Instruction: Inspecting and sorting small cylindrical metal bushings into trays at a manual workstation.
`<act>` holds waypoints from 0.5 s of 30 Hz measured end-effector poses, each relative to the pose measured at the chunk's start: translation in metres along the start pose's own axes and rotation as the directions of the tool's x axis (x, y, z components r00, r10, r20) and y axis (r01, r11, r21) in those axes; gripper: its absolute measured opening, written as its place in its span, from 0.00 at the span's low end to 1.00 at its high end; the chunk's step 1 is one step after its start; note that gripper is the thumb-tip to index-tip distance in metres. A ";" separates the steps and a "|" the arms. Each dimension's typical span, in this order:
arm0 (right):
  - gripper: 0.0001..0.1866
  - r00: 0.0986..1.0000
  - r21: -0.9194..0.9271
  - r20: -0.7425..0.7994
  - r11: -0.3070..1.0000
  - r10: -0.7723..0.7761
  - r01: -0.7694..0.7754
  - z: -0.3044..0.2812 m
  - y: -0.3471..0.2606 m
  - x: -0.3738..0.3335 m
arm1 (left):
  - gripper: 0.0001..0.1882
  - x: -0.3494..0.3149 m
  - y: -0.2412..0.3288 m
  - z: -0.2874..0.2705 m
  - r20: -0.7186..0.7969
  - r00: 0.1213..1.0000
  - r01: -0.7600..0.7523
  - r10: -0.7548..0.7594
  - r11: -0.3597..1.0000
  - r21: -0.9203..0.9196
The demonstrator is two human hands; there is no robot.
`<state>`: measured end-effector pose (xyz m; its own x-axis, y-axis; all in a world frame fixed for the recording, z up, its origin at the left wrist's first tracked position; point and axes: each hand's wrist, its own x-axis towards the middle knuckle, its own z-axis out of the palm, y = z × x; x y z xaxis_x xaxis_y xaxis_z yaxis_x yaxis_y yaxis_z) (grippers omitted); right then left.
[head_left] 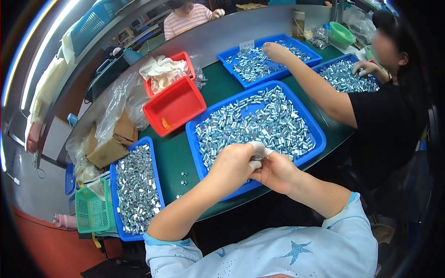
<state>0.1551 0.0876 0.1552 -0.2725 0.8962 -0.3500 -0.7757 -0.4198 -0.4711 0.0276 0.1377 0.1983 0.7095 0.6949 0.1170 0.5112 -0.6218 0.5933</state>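
My left hand [232, 162] and my right hand [280, 172] meet over the near side of a large blue tray [320, 139]. White covers sit on some of my fingertips. Both hands are closed together around a few small silvery metal cylinders [257, 157], mostly hidden by the fingers. Under and beyond my hands, the tray holds a spread heap of the same kind of small metal cylinders [278, 118]; blue tray floor shows through toward its far left part.
Left stands a narrow blue tray [160, 197] of metal pieces, beside a green basket [88, 208] and cardboard box [104, 148]. A red bin [174, 106] lies beyond. On the right, a co-worker's arm [320, 88] reaches into a far blue tray [252, 84]. Another person sits beyond the partition.
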 end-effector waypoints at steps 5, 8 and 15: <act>0.13 0.997 0.090 -0.058 0.994 -0.055 0.060 -0.016 -0.021 0.045 | 0.18 0.033 -0.009 -0.018 0.053 0.993 -0.110 0.108 0.994 0.024; 0.13 0.988 0.228 -0.104 0.964 -0.117 0.138 -0.016 -0.053 0.088 | 0.19 0.034 -0.024 -0.039 -0.066 0.997 -0.044 0.043 0.999 -0.005; 0.31 0.805 -0.012 -0.312 0.849 -0.505 0.528 -0.022 -0.180 0.202 | 0.21 0.005 -0.070 -0.056 -0.176 0.973 0.126 -0.149 0.983 -0.135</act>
<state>0.2526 0.3410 0.1514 0.3500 0.8885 -0.2968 -0.7957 0.1148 -0.5948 -0.0315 0.2046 0.2019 0.5293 0.8321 0.1655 0.5261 -0.4749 0.7055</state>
